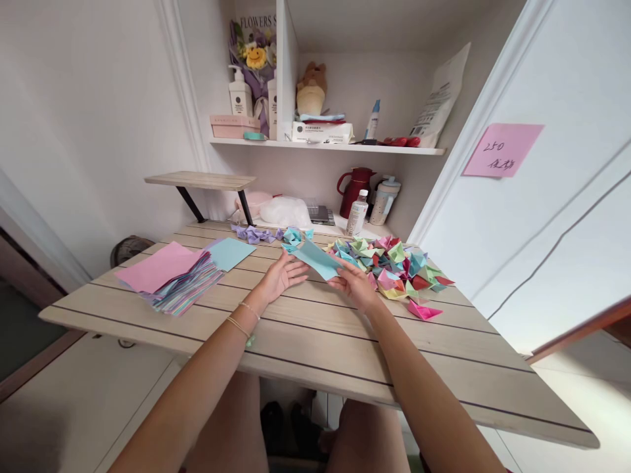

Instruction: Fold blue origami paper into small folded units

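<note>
Both my hands hold a folded light blue sheet of paper (315, 258) just above the wooden table (315, 341). My left hand (282, 274) pinches its left end, fingers partly extended. My right hand (355, 286) grips the right end with fingers closed on it. A stack of coloured paper sheets (170, 276) with a pink sheet on top lies at the left. A pile of several folded paper pieces in many colours (394, 266) lies just right of my right hand.
Purple and blue folded pieces (269, 234) lie at the table's far edge. A red kettle (355, 187), a bottle (357, 213) and a cup stand behind. Shelves above hold bottles, boxes and a plush toy. A pink note (501, 150) sticks to the right wall.
</note>
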`<state>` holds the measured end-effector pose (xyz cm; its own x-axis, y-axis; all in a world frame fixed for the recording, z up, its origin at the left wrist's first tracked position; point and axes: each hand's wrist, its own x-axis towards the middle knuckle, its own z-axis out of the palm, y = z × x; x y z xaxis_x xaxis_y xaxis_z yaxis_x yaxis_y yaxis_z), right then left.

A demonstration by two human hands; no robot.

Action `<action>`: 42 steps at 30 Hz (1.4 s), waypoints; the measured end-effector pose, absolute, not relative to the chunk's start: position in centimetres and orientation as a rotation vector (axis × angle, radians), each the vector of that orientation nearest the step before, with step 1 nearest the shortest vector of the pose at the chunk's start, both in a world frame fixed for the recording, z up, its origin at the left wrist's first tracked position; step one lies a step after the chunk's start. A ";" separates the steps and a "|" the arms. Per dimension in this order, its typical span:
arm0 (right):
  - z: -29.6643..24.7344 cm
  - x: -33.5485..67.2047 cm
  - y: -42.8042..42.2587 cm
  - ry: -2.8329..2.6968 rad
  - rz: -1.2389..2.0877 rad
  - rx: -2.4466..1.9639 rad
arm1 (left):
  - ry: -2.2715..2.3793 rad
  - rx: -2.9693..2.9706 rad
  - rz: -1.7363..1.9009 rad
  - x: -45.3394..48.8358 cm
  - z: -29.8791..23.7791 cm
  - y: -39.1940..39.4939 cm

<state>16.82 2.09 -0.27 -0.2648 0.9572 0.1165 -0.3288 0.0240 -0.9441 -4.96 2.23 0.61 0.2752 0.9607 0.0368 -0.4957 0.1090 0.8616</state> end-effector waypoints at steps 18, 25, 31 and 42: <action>0.5 15.1 0.4 -1.481 1.265 -0.872 | 1.024 1.175 1.282 -2.8 -1.0 1.5; 0.1 14.4 0.5 -1.149 1.307 -0.965 | 0.861 1.359 1.033 -2.2 -0.1 0.3; -0.2 14.9 1.1 -1.109 1.360 -0.892 | 0.985 1.213 1.087 -2.5 0.5 0.6; -0.4 13.7 0.8 -1.115 1.426 -0.945 | 0.907 1.202 0.976 -2.3 0.1 0.5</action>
